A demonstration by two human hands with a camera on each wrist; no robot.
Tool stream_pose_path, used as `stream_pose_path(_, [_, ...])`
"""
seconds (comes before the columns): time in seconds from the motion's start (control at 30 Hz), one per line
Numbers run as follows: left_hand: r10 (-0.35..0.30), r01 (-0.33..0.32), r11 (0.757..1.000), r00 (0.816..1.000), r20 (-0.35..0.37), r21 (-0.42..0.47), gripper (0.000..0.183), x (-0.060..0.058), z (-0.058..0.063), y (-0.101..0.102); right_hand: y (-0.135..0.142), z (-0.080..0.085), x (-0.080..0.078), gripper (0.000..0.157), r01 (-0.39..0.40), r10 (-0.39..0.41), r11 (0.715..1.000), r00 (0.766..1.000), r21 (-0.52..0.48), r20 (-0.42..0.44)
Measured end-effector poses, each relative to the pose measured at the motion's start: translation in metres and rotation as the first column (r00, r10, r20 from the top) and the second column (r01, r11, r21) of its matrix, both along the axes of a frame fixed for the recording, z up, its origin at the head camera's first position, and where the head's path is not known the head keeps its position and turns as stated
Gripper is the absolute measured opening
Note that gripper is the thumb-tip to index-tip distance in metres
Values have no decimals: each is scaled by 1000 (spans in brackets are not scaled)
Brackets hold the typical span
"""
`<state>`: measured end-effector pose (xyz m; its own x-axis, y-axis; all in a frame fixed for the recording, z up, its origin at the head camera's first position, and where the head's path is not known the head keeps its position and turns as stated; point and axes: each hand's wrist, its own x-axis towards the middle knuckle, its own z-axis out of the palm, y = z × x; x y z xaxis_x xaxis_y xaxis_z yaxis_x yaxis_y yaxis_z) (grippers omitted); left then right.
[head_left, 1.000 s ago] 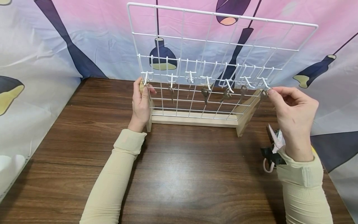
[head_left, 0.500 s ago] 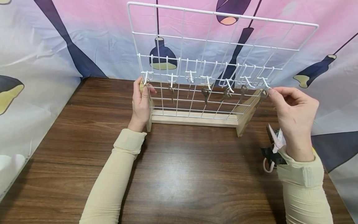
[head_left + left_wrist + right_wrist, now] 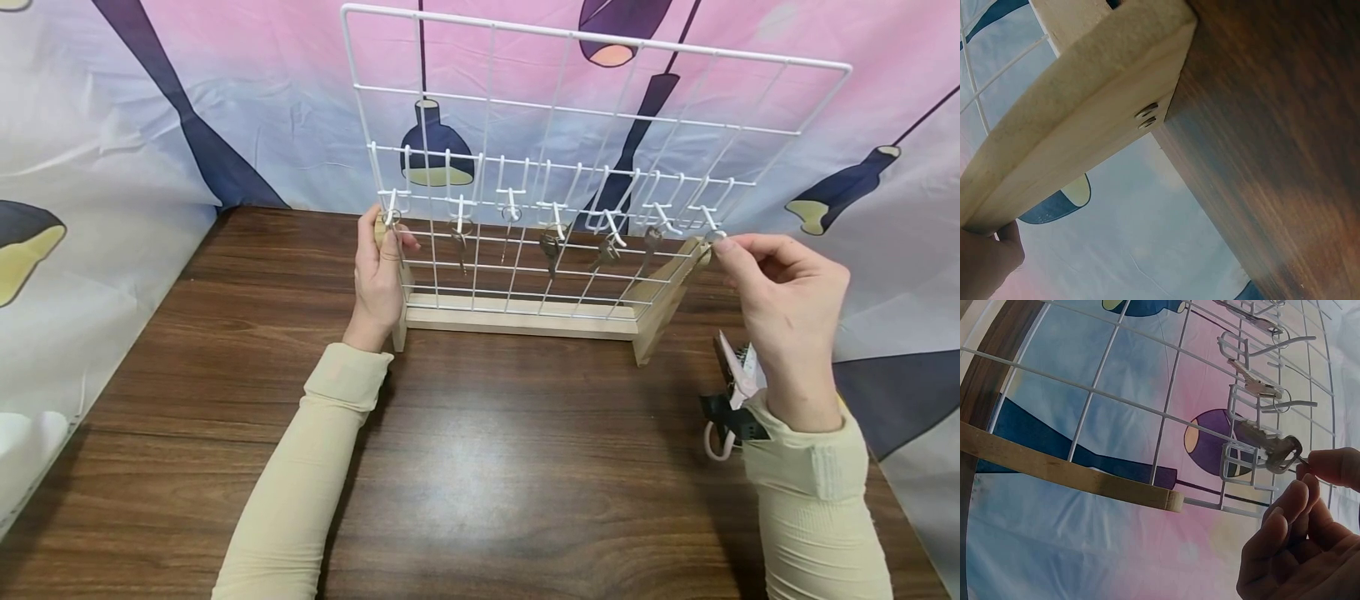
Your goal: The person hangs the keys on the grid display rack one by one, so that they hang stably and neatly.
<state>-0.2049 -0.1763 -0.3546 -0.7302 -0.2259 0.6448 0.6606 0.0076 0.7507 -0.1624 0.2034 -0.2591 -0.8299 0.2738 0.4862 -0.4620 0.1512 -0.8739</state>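
A white wire grid rack (image 3: 600, 39) stands upright on a wooden base (image 3: 525, 320), with a row of white hooks across it. My left hand (image 3: 378, 287) grips the left wooden side piece (image 3: 1079, 125) near its top. At the rightmost hook (image 3: 705, 218), my right hand (image 3: 798, 287) pinches a small metal ring between thumb and fingertips. A silver key (image 3: 1282, 453) hangs from that ring, close against the hook in the right wrist view. Other keys on rings, such as one key (image 3: 551, 250) near the middle, hang on the remaining hooks.
Pink-handled scissors (image 3: 722, 446) and a black item lie on the brown wooden table (image 3: 480, 483), partly hidden behind the right wrist. A patterned fabric backdrop (image 3: 285, 125) rises close behind the rack. The right wooden side piece (image 3: 663, 312) is just left of my right hand.
My right hand has shifted very slightly left, and its key shows less clearly in the head view. The left hand keeps its grip on the wooden side.
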Motion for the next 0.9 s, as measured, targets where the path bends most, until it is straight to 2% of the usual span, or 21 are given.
stream_pose_path(0.27, [-7,7,1000,1000,-10,-10,32,-2,-2,1,4,-5,2,18,-31,30,998,999,-48,-13])
stream_pose_path(0.4, [-15,15,1000,1000,-12,-5,31,-2,-1,3,8,-10,3,17,-14,14,999,1000,-41,2])
stream_pose_path(0.47, [-20,20,1000,1000,-10,-7,31,-2,0,4,10,-11,6,16,14,-14,1000,999,7,31])
stream_pose_path(0.57, [-21,21,1000,1000,1,-20,32,-2,-1,4,14,-13,12,15,55,-72,981,994,184,86])
stream_pose_path(0.63, [-11,11,999,1000,6,-40,32,-2,-2,2,17,-14,17,16,62,-110,935,987,349,120])
stream_pose_path(0.7, [1,-1,998,1000,9,-65,34,-2,-4,0,20,-15,22,18,41,-127,867,982,497,141])
stream_pose_path(0.8, [19,-17,995,1000,15,-101,36,-3,-5,-3,24,-18,28,24,-18,-117,773,978,634,171])
stream_pose_path(0.9, [22,-17,992,999,34,-122,36,-2,-5,-6,28,-22,30,34,-76,-103,692,974,718,203])
